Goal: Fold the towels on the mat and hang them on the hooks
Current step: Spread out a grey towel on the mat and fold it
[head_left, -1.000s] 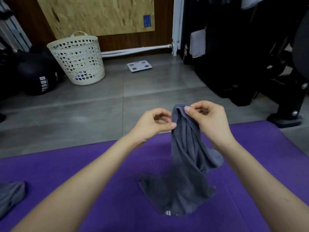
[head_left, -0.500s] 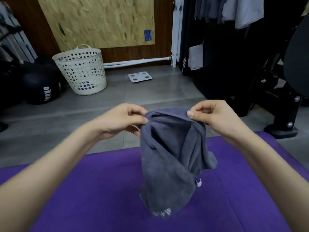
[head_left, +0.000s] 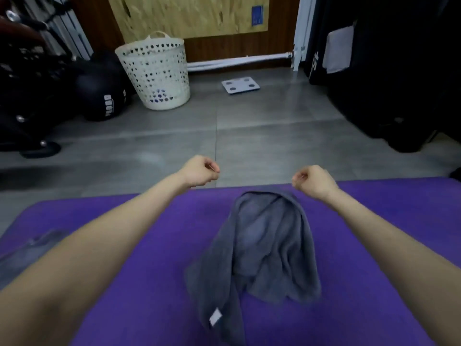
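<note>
A grey towel point(head_left: 262, 245) lies crumpled lengthwise on the purple mat point(head_left: 139, 283), its white label point(head_left: 215, 317) showing at the near end. My left hand point(head_left: 199, 172) hovers over the mat's far edge, left of the towel, with its fingers curled and nothing in them. My right hand point(head_left: 313, 182) is also curled, its fingertips just above the towel's far right corner; no cloth shows between them. A second grey towel point(head_left: 27, 253) lies on the mat at the far left, partly behind my left forearm. No hooks are in view.
Grey tiled floor stretches beyond the mat. A white perforated laundry basket point(head_left: 159, 78) stands by the back wall, with a white scale point(head_left: 240, 84) to its right. Black gym balls and equipment point(head_left: 99, 96) fill the left, and dark hanging clothes point(head_left: 386, 71) the right.
Both hands held the towel's top edge up in the air. Now they have spread apart and let go, and the towel has dropped onto the mat.
</note>
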Action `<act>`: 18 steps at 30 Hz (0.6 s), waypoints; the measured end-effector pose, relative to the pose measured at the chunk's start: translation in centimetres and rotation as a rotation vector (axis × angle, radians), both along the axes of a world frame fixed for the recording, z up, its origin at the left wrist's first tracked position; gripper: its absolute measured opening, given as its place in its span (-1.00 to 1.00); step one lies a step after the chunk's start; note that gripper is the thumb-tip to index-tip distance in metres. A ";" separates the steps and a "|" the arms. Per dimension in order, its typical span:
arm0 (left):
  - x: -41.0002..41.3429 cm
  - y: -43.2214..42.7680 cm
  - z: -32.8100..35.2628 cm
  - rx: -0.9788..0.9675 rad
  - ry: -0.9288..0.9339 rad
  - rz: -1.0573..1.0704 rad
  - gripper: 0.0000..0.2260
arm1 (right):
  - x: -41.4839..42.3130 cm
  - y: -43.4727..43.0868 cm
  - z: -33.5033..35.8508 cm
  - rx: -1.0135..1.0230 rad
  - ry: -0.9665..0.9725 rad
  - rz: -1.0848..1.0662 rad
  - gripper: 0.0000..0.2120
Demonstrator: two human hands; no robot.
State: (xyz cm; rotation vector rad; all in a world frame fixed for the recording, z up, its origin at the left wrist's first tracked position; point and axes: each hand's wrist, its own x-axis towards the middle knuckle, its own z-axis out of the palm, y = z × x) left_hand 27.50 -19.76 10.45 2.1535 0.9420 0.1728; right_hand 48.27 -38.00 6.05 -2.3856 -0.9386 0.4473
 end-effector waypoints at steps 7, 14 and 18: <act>-9.1 -1.6 -12.0 0.073 0.110 -0.085 -0.85 | -5.6 -0.4 -9.0 -0.027 0.029 0.117 -0.89; -15.1 -9.6 -22.8 0.076 0.141 -0.209 -0.64 | -11.9 -2.1 -16.8 0.019 -0.199 0.494 -0.80; -16.0 -13.4 -26.7 0.225 0.121 -0.177 -0.58 | -14.0 -2.7 -19.5 0.040 -0.404 0.712 -0.73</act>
